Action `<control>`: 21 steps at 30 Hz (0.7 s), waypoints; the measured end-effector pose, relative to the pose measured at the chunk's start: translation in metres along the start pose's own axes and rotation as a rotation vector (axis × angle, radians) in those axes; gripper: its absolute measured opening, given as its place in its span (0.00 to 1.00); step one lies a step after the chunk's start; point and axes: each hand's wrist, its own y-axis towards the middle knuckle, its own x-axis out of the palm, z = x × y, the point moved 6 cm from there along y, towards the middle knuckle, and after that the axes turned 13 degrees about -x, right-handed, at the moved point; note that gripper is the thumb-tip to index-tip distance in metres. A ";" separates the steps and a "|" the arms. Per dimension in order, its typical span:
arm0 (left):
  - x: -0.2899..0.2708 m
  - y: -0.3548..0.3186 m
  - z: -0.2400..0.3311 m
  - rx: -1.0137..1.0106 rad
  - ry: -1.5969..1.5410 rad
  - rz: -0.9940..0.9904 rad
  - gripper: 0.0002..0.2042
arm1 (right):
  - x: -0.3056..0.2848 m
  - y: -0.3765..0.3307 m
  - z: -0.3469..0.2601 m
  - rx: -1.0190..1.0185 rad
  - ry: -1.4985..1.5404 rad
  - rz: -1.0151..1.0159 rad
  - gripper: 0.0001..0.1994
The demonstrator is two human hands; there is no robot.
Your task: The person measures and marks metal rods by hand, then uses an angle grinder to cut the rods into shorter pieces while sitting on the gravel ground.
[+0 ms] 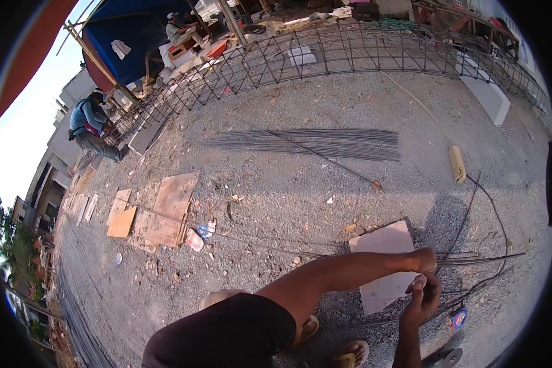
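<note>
My left hand point(424, 260) is closed, its bare arm stretching across from a black sleeve over a pale square board point(380, 238). Close below it, my right hand point(424, 297) is also closed, thumb against fingers. Whatever either hand holds is hidden or too small to make out. Thin steel bars point(472, 260) run past the left hand above the gravel, and whether it touches them cannot be told. Beside the right hand lies a blue and red tape measure point(459, 318). Nearer me is a round grey metal object point(451, 357), partly cut off.
A bundle of steel rods point(306, 144) lies ahead on gravel. Beyond it stretches a long rebar cage point(325, 58). Plywood sheets point(172, 196) lie left, a wooden block point(457, 164) right. At far left a co-worker point(92, 126) bends by the cage; another person point(181, 32) sits behind.
</note>
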 end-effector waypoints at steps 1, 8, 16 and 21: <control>0.002 0.012 0.012 0.126 0.180 0.031 0.09 | -0.006 -0.009 0.008 0.071 0.030 -0.044 0.12; 0.021 0.040 -0.002 -0.406 -0.537 -0.276 0.12 | -0.028 -0.053 0.016 0.210 -0.188 -0.344 0.11; 0.048 0.054 0.035 0.243 0.073 0.043 0.04 | -0.028 -0.069 0.002 0.299 -0.482 -0.861 0.10; 0.125 0.032 -0.039 0.178 0.314 -0.273 0.07 | 0.036 -0.121 0.036 0.269 -0.362 -1.359 0.18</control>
